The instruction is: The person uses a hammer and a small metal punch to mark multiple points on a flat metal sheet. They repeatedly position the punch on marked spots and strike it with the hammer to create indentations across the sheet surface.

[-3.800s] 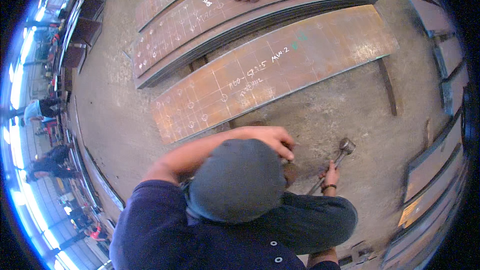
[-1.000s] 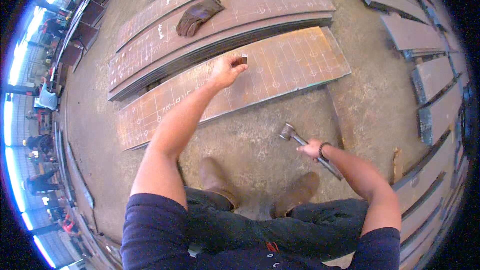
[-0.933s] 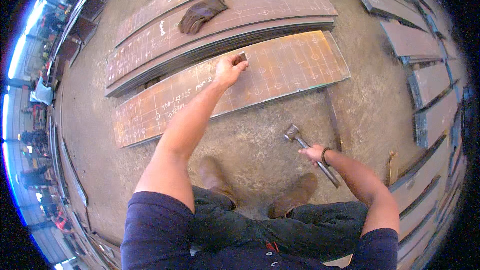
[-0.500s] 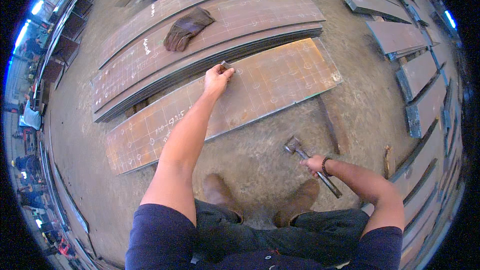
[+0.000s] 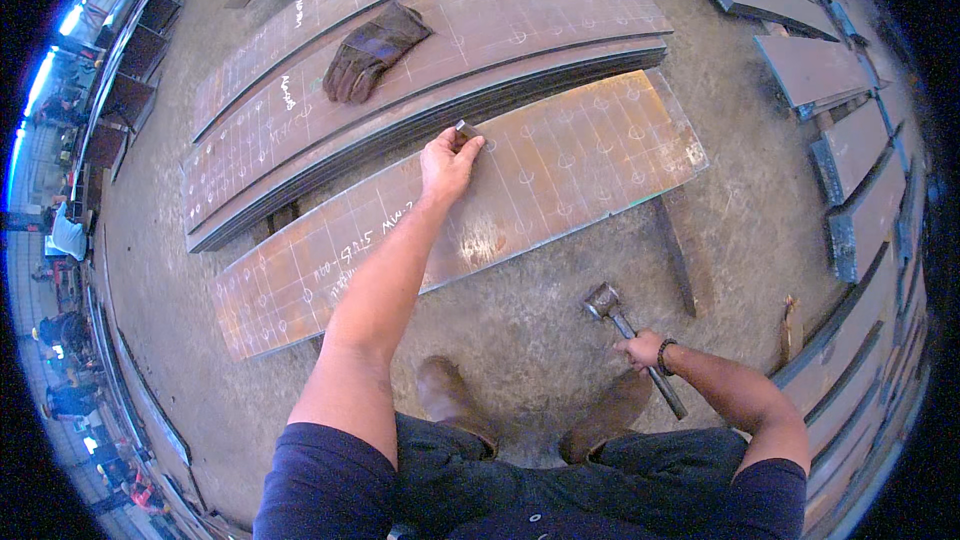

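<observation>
My left hand (image 5: pixel 450 162) reaches out over a rust-brown steel plate (image 5: pixel 590 190) marked with a chalk grid and circles. Its fingers pinch a short metal punch (image 5: pixel 464 129) near the plate's far edge; whether the punch tip touches the plate is hidden by the fingers. Low on the right, my right hand (image 5: pixel 642 349) is wrapped round the handle of a hammer (image 5: pixel 603 301). The hammer head hangs over the concrete floor, apart from the plate and pointing away from me. My right wrist carries a dark beaded bracelet.
Behind the marked plate lies a stack of steel plates (image 5: pixel 560 15), with dark work gloves (image 5: pixel 375 50) on top. A support bar (image 5: pixel 685 260) juts out beneath the near plate. More steel pieces (image 5: pixel 815 70) line the right side. My boots (image 5: pixel 455 400) stand close to the plate.
The view has shifted slightly, so the plates sit a little differently in it. My left hand still pinches the punch in nearly the same spot; the hammer remains low in my right hand.
</observation>
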A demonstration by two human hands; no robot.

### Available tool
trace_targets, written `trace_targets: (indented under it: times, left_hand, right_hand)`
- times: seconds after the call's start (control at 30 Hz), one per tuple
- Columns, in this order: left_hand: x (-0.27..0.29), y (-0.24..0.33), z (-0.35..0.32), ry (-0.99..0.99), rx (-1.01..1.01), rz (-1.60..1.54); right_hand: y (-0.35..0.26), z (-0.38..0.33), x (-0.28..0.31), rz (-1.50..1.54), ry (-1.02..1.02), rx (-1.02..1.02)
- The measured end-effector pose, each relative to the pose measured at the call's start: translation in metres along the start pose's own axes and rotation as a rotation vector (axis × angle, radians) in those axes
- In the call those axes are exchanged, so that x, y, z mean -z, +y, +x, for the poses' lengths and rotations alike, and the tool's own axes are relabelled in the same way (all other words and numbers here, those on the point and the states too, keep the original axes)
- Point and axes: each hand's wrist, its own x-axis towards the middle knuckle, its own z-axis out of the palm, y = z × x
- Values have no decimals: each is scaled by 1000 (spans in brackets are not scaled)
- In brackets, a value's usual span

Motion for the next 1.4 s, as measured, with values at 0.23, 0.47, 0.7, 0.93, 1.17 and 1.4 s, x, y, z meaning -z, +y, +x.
trace_targets:
  times: [0.23, 0.47, 0.7, 0.93, 1.17, 1.4]
  left_hand:
    - [0, 2, 0, 9, -43, 43]
    - [-3, -12, 7, 5, -84, 112]
    - [-5, -9, 5, -1, -42, 149]
    - [-5, -4, 5, 22, -59, 174]
    - [-5, -6, 5, 20, -58, 202]
    - [-5, -4, 4, 14, -60, 197]
  right_hand:
    - [-7, -11, 1, 43, -37, 16]
    - [-5, -9, -1, 79, -60, 69]
    - [-9, -14, 1, -13, -43, 35]
    - [-6, -7, 0, -20, -32, 61]
    - [-3, -3, 1, -58, -22, 89]
    - [-12, -17, 1, -14, -15, 65]
